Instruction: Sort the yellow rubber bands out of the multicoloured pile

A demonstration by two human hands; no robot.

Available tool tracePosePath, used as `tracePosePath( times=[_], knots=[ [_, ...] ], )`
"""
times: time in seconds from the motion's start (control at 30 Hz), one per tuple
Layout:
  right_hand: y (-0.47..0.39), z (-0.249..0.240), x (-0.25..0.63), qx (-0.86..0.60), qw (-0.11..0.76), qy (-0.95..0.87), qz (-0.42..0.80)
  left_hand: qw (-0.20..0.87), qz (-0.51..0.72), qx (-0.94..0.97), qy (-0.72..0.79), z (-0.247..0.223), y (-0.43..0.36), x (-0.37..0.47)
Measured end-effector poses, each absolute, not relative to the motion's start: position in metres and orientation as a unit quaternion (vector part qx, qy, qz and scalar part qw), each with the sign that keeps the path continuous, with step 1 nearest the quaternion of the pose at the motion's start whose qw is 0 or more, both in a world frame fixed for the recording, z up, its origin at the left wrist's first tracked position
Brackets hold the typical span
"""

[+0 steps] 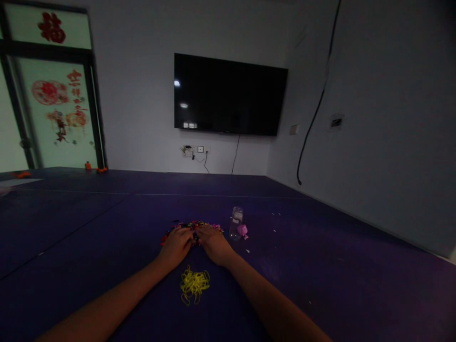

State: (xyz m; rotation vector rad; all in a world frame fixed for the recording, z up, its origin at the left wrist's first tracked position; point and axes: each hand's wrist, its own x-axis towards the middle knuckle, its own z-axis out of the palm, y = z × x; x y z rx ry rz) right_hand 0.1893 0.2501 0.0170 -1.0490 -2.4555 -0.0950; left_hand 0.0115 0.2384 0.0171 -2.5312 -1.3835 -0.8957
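A pile of small multicoloured elastic bands (195, 224) lies on the dark blue-purple surface in front of me. My left hand (177, 246) rests over the pile's left side, fingers apart and reaching into the bands. From the right, my right hand (214, 243) lies on the same pile, its fingers stretched toward the left hand; some fingertips are hard to see among the bands. Between my forearms sits a separate heap of yellow elastic bands (193, 283). Just right of the pile is a clear plastic bottle (236, 223) with a small pink object (242, 230) beside it.
Tiny white scraps (248, 251) dot the surface to the right. Orange objects (101, 169) stand at the far left edge near a glass door (53, 109). A television (230, 95) hangs on the far wall, and a black cable (315, 114) hangs down the right wall.
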Motion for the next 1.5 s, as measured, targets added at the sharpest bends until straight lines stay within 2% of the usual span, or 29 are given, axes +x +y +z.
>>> tracePosePath(
  times=[0.77,1.5],
  knots=[
    [0.2536,0.0175,0.1891,-0.381,0.199,-0.901,-0.047,0.066,-0.267,-0.822,-0.498,0.0258,0.2318,0.0136],
    [0.2512,0.0188,0.1904,-0.378,0.206,-0.901,-0.046,0.070,-0.258,-0.830,-0.490,0.0247,0.2333,0.0129]
  ],
)
